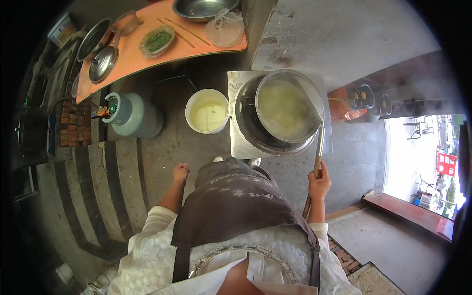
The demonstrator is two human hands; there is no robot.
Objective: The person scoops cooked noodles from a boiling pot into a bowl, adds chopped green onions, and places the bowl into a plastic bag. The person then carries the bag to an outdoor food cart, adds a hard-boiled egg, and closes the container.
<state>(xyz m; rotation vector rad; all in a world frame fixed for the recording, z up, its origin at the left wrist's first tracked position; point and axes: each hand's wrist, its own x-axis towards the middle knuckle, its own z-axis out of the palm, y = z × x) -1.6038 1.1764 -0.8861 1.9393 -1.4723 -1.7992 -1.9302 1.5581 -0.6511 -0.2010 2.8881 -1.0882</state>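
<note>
My right hand (pixel 319 184) grips the wooden handle of a long metal spatula (pixel 321 142). Its pale flat blade leans into the right side of a large metal pot (pixel 261 127). Cloudy yellow-green liquid (pixel 283 107) with pale lumps fills much of this pot, blurred by steam. Under the pot is a round dark burner (pixel 246 110) set in a square metal stove top (pixel 238 147). My left hand (pixel 181 173) hangs by my apron (pixel 236 210), its fingers curled with nothing visible in them. Ahead of it stands a white bucket (pixel 188 112) of clear yellowish liquid.
A gas cylinder (pixel 138 114) stands on the left by concrete steps (pixel 107 184). The orange table (pixel 129 68) at the front left bears a bowl of chopped greens (pixel 158 40), chopsticks (pixel 188 31), a lidded pan (pixel 104 64) and a plastic bag (pixel 225 29). More cylinders (pixel 363 97) stand to the right.
</note>
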